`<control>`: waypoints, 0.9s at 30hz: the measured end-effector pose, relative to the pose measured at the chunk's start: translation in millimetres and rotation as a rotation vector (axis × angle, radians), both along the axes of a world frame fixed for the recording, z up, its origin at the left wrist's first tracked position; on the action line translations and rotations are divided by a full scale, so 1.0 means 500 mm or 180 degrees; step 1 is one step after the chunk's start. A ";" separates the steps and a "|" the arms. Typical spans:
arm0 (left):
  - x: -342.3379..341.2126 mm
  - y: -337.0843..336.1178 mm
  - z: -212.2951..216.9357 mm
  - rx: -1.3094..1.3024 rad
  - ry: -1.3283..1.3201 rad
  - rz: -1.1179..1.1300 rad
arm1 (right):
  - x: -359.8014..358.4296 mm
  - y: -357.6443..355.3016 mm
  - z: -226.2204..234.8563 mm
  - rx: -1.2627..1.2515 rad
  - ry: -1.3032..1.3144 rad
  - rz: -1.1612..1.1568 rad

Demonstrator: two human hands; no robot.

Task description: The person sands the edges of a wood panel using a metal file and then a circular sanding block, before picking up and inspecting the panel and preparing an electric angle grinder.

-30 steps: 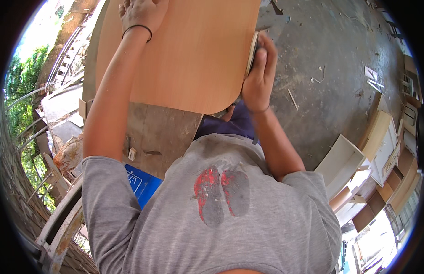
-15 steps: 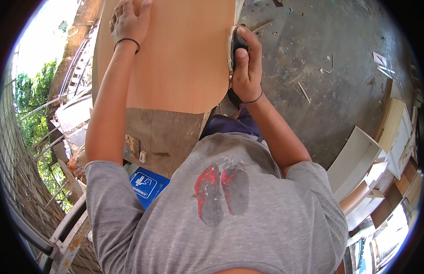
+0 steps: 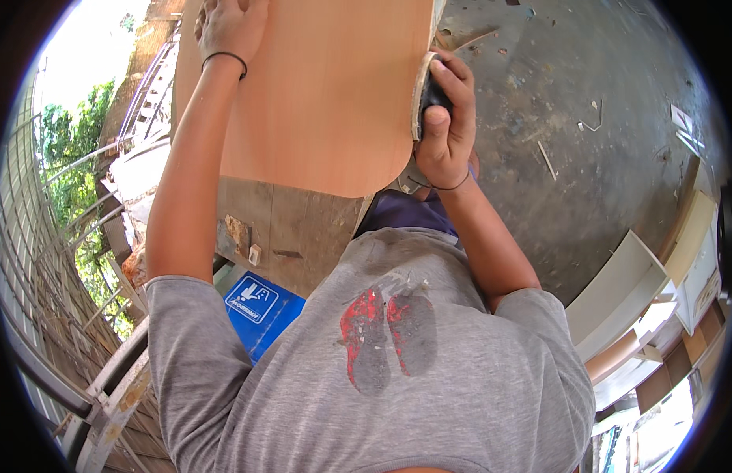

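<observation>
A wide wood-grain panel (image 3: 326, 102) with rounded corners lies in front of me. My left hand (image 3: 233, 30) rests flat on its left part, fingers stretched away and partly cut off by the upper edge of the view. Along the panel's right edge, my right hand (image 3: 451, 118) grips a black sanding block (image 3: 434, 93), thumb and fingers wrapped round it. The block's pale face is pressed to that edge, near the rounded near corner.
Beneath the panel is a worn wooden work surface (image 3: 291, 229) with small scraps on it. A blue box (image 3: 263, 311) sits at lower left. Bare grey floor (image 3: 571, 71) with litter spreads to the right. White boards and cabinet parts (image 3: 618, 292) stand far right; metal railing borders the left.
My right hand and the sanding block have slid slightly toward me along the panel's edge. The left hand stays on the panel. The whole view has shifted a little.
</observation>
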State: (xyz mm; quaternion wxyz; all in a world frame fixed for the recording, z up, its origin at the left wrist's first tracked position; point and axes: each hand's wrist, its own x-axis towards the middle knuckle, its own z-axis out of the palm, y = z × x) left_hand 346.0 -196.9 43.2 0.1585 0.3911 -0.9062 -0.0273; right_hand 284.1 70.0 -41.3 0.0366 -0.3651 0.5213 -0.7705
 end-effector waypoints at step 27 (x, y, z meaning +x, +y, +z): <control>0.011 -0.006 -0.009 -0.0184 0.0045 0.0187 | -0.037 0.000 -0.041 -0.0190 0.0925 0.0124</control>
